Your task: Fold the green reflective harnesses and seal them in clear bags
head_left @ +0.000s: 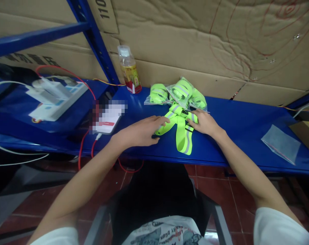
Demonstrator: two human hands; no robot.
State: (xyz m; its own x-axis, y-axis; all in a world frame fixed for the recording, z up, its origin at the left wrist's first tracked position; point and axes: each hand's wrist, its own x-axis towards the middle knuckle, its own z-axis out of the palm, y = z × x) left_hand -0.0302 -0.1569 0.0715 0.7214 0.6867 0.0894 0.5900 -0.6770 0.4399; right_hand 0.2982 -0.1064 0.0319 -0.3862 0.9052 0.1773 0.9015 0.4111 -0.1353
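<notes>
A neon-yellow reflective strap (180, 136) with grey stripes and black buckles lies loosely looped on the blue shelf in front of me. My right hand (204, 121) has its fingers closed on the strap's right part, close to a buckle. At the strap's left loop is my left hand (148, 131), thumb and fingers apart, with the fingertips at the band's edge. Just behind lie several clear bags of rolled straps, among them a left bag (158, 93) and a middle bag (182, 91).
A drink bottle (130, 71) stands by the cardboard wall (174, 41). To the left are a phone (108, 117) on a red cable and a white power strip (57, 102). A flat clear bag (280, 144) and a cardboard box (306, 136) lie at right.
</notes>
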